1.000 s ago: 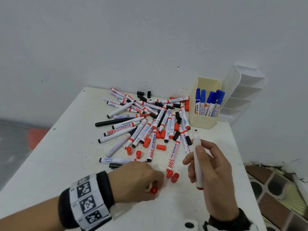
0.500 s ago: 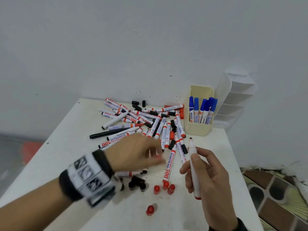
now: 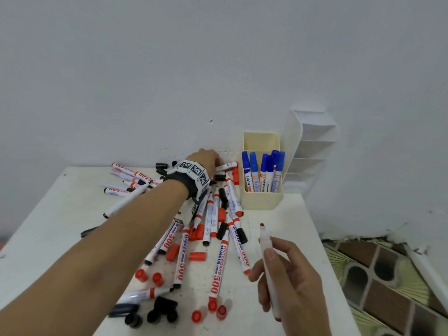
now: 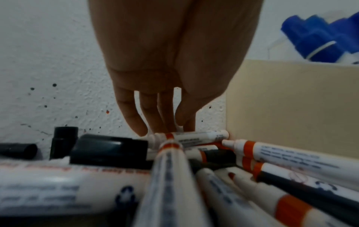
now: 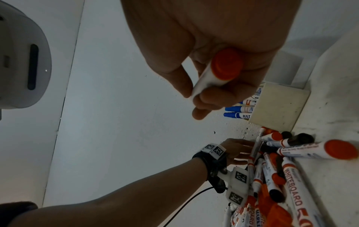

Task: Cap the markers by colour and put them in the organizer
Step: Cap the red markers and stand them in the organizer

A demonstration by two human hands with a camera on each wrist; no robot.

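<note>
Reaching farther back, left hand touches a far marker with straight fingers; right hand grips an uncapped marker.

left fingertips hidden behind a marker, foreground markers blurred

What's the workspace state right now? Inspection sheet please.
Surface: white ink-speckled table.
Job's things: heap of uncapped red and black whiteboard markers; loose red caps and black caps; capped blue markers upright in cream organizer box.
Clutter: white tiered rack.
Grippers: left hand fingers touch a far marker; right hand holds uncapped red marker.
Cables: black wristband cable.
Surroundings: white wall, patterned floor.
</note>
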